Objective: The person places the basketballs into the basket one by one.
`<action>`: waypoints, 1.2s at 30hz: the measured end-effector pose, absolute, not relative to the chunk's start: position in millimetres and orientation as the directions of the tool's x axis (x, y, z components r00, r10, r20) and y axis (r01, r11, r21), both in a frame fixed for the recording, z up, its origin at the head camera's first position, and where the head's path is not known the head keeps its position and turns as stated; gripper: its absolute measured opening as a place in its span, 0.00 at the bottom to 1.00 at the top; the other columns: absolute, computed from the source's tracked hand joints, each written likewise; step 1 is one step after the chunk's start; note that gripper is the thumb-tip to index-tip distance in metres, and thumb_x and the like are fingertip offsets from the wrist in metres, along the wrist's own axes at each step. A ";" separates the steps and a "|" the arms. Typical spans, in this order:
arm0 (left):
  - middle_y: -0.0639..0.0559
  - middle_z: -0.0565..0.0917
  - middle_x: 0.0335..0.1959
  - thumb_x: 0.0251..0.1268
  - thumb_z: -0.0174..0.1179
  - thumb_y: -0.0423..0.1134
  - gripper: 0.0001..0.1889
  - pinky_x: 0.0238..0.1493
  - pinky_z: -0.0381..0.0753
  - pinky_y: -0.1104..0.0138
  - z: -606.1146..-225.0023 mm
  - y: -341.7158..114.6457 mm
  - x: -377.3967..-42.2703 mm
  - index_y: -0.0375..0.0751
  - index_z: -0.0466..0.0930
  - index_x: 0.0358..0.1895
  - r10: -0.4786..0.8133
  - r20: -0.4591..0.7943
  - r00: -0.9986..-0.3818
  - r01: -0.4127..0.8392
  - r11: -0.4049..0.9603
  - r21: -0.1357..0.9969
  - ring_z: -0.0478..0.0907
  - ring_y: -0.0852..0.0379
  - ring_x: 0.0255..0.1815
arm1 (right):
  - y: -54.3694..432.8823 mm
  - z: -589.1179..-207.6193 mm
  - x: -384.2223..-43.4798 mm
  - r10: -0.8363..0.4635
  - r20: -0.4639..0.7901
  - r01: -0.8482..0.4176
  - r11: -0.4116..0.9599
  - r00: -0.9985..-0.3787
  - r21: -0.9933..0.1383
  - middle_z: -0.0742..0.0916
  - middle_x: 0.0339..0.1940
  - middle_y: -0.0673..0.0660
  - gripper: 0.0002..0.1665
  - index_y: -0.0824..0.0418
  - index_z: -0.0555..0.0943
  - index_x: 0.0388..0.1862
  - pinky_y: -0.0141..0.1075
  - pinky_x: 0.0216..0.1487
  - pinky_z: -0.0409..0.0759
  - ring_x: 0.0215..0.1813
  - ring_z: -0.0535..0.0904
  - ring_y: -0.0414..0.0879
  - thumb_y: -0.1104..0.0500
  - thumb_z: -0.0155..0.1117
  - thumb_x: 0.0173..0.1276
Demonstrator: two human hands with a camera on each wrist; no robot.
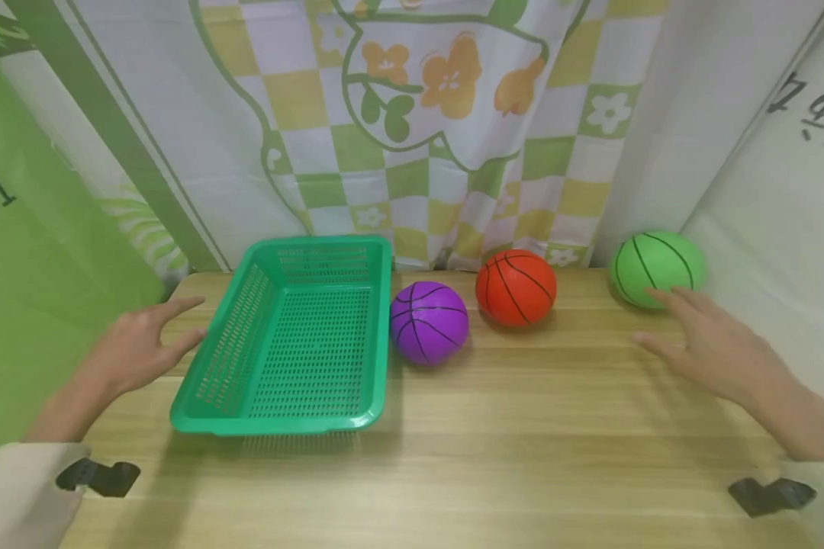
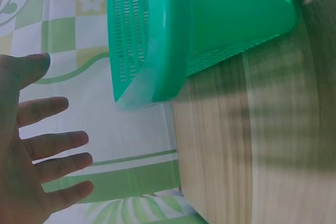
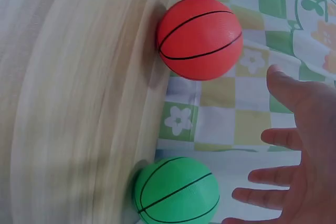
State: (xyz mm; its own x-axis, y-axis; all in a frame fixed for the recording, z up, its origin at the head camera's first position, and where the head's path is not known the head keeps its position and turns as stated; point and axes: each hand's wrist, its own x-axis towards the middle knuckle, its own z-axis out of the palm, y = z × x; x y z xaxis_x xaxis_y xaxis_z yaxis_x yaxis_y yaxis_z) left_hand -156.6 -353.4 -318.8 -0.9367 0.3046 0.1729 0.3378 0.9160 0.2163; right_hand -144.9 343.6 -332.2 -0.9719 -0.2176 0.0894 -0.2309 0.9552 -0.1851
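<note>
A green plastic basket point(image 1: 378, 381) with perforated walls stands on the left of the table. Just left of it is my left hand point(image 1: 133, 347), fingers spread and holding nothing; the left wrist view shows the hand point(image 2: 26, 156) apart from the basket's rim point(image 2: 173, 35). Against the basket's right side sits a purple ball point(image 1: 429, 324), with a red ball point(image 1: 516, 288) to its right. At the far right lies a green ball point(image 1: 652, 267). My right hand point(image 1: 721, 347) hovers nearer to me than that ball, fingers extended and holding nothing. In the right wrist view, the green ball point(image 3: 178, 192) appears apart from the hand.
The wooden table point(image 1: 522, 442) runs up to a patterned curtain point(image 1: 357, 168) at the back. Green cloth point(image 1: 48, 252) hangs at the left and white cloth point(image 1: 790, 229) at the right.
</note>
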 end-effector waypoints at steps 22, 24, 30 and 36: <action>0.20 0.71 0.62 0.81 0.48 0.46 0.30 0.48 0.75 0.33 -323.5 -357.2 -175.0 0.27 0.59 0.74 0.270 -0.037 -0.962 0.230 0.880 0.416 0.74 0.23 0.56 | 372.0 -330.1 -167.8 -0.265 0.215 -0.325 0.888 -0.940 -0.326 0.64 0.66 0.85 0.48 0.76 0.59 0.74 0.75 0.62 0.54 0.66 0.57 0.82 0.50 0.69 0.69; 0.19 0.71 0.61 0.82 0.47 0.47 0.31 0.48 0.76 0.34 -324.9 -357.9 -177.9 0.27 0.57 0.75 0.256 -0.063 -0.965 0.204 0.875 0.439 0.74 0.23 0.56 | 374.0 -331.6 -167.7 -0.258 0.222 -0.321 0.891 -0.940 -0.321 0.64 0.66 0.85 0.47 0.77 0.60 0.73 0.75 0.62 0.55 0.65 0.58 0.82 0.50 0.68 0.69; 0.19 0.70 0.62 0.82 0.44 0.49 0.33 0.49 0.73 0.33 -327.0 -358.0 -185.9 0.29 0.52 0.77 0.231 -0.122 -0.965 0.149 0.871 0.469 0.73 0.22 0.56 | 378.2 -336.0 -166.4 -0.236 0.221 -0.297 0.903 -0.946 -0.311 0.64 0.65 0.86 0.47 0.78 0.60 0.73 0.75 0.62 0.55 0.66 0.58 0.81 0.49 0.68 0.70; 0.18 0.70 0.61 0.83 0.44 0.43 0.29 0.49 0.74 0.33 -332.2 -359.9 -191.3 0.32 0.53 0.78 0.247 -0.117 -0.962 0.154 0.844 0.513 0.71 0.21 0.57 | 377.2 -336.7 -168.6 -0.227 0.215 -0.286 0.906 -0.950 -0.311 0.64 0.66 0.85 0.46 0.77 0.60 0.73 0.74 0.62 0.55 0.66 0.57 0.81 0.49 0.67 0.70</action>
